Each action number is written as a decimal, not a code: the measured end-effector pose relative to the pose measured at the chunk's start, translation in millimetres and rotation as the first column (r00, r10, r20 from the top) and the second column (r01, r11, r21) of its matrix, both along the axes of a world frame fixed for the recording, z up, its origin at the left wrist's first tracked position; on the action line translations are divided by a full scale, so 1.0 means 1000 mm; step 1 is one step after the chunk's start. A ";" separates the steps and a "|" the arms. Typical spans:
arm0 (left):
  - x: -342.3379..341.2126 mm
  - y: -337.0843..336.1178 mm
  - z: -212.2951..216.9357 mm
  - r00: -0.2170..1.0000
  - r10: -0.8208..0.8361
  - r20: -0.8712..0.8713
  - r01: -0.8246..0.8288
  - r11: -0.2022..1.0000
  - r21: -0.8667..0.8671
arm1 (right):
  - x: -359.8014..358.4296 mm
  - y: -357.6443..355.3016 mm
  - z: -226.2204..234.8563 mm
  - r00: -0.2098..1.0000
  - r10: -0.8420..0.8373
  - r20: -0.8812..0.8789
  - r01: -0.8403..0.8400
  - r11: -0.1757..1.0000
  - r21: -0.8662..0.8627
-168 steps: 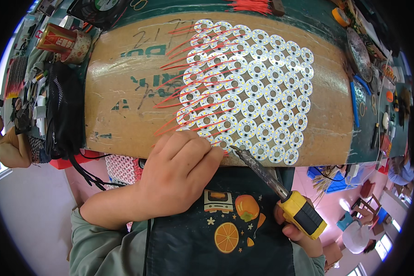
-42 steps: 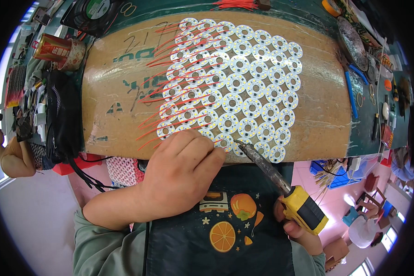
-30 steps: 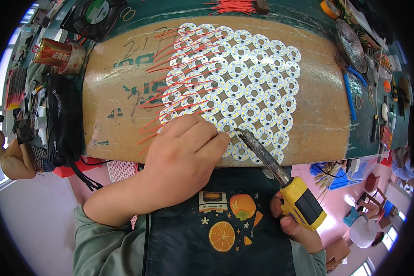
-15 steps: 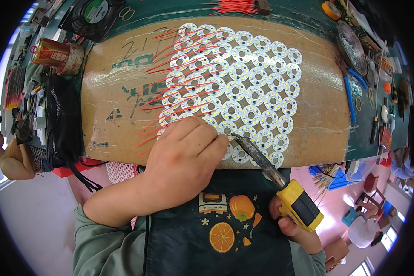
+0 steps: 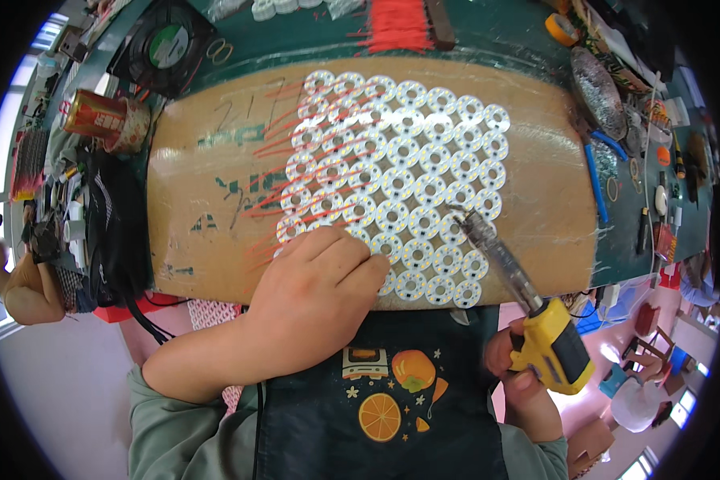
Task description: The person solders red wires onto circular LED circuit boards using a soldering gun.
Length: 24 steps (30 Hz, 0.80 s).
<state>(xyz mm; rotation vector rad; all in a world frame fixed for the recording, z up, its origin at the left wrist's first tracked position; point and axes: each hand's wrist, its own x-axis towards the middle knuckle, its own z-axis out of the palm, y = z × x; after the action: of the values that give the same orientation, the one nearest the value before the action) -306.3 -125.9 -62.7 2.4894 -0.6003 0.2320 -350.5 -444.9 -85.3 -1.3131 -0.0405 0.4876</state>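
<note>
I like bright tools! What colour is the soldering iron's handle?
Yellow with black, on the soldering iron in the right hand; head view.

Nearest white discs (image 5: 412,284) partly hidden under left hand (image 5: 312,292), bench-edge clutter (image 5: 664,160) too small to tell

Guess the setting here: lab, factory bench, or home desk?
Most likely a small electronics assembly workbench. The right hand grips a yellow-handled soldering iron over a grid of round white LED circuit boards with thin red wires, and the green bench edge is crowded with tools.
</note>
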 end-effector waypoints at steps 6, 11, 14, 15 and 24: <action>0.056 0.028 0.019 0.993 -0.097 0.073 0.082 0.980 0.180 | 0.050 0.007 -0.001 0.976 -0.192 0.104 0.179 0.976 0.122; 0.148 0.040 0.012 0.973 0.039 0.227 -0.105 0.951 0.289 | 0.081 0.015 -0.001 0.962 -0.235 0.141 0.208 0.961 0.181; 0.197 0.041 0.009 0.966 0.093 0.239 -0.173 0.924 0.341 | 0.085 0.018 -0.001 0.963 -0.244 0.115 0.220 0.957 0.187; 0.210 0.040 0.008 0.962 0.086 0.258 -0.175 0.922 0.345 | 0.086 0.018 -0.002 0.966 -0.224 0.128 0.193 0.958 0.214; 0.261 0.025 0.008 0.989 0.115 0.088 -0.143 0.862 0.486 | 0.084 0.015 -0.003 0.967 -0.244 0.070 0.223 0.948 0.226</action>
<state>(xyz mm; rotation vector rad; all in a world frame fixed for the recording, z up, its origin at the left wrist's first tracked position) -44.8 -100.8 -55.1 3.0340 -0.5694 0.2214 -266.5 -429.8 -88.5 -1.1085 -0.0172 0.2094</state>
